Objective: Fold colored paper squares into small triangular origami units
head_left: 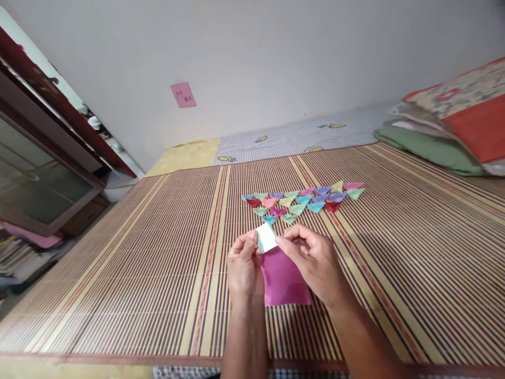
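A small folded pale green-white paper (266, 238) is held up between my two hands. My left hand (244, 263) pinches its left edge between thumb and fingers. The thumb and forefinger of my right hand (311, 258) close on its right edge. Beneath my hands, a magenta paper sheet (286, 281) lies flat on the striped mat (158, 273). Just beyond the held paper, small folded paper triangles (297, 209) in several colours lie in rows that narrow toward me.
Folded cloths, green and red (434, 147), are piled at the far right. A patterned sheet (272, 142) shows beyond the mat. A pink note (183, 95) is on the wall. On the left stands a glass-fronted cabinet (35, 158).
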### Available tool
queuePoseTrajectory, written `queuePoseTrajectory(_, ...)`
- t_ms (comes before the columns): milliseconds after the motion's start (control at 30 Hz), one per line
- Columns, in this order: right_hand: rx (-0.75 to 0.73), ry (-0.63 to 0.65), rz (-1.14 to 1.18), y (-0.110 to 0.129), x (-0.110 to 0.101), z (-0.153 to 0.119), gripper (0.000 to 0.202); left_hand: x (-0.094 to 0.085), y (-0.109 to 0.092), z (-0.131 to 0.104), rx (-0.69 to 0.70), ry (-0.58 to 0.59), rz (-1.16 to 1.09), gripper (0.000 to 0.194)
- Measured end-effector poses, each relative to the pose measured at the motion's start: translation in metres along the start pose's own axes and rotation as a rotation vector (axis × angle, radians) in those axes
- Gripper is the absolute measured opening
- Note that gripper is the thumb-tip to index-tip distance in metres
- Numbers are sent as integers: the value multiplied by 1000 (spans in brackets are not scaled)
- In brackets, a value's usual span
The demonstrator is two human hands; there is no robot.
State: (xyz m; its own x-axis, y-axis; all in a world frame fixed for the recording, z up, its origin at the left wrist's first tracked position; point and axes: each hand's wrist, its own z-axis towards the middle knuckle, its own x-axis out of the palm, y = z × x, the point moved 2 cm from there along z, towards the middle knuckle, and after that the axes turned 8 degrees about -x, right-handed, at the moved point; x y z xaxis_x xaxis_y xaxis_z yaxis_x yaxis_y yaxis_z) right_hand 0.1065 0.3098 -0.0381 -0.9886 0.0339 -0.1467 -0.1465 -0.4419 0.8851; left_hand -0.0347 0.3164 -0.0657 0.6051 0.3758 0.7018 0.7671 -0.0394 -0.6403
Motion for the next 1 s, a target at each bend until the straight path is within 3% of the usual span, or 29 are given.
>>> queuePoseTrajectory(267, 103, -6, 60, -7, 4, -2, 19, 4, 1, -4, 15, -10, -32, 32)
queuePoseTrajectory(533, 125, -107, 104, -17, 8, -4, 16, 4, 4, -1, -135, 57, -118, 25)
queuePoseTrajectory(700, 27, -211, 67, -19, 7, -6, 9, 4, 1, -3, -134, 59, -18, 31)
queuePoseTrajectory(800, -84, -206, -24, -14, 6, -7, 4, 4, -1, -5, -120, 43, -4, 33)
queuePoseTrajectory(1000, -124, -192, -54, -12, 7, -6, 16, 9, 0, -7, -107, 78, 1, 33)
